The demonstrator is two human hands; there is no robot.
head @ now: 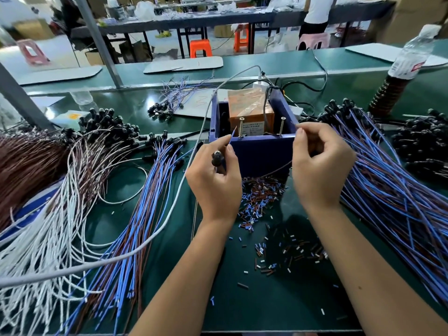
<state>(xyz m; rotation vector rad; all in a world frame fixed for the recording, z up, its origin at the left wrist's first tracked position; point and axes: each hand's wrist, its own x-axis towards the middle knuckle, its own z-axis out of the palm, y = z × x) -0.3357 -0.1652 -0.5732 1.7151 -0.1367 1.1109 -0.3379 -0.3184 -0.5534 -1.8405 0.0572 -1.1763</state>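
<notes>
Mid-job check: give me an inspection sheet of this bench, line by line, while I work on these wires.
Surface: green bench, mostly covered in wire.
Job's things: blue box holding an orange block and two upright screws; blue wire; dark wire.
Clutter: insulation offcuts heaped in front of the box; water bottle far right.
Hands: left hand grips the blue wire and its black cap; right hand pinches the dark wire near the right screw.
Cables: grey cable crosses the bench; wire bundles at left and right.
Surroundings: orange stool; another person at a far bench.
</notes>
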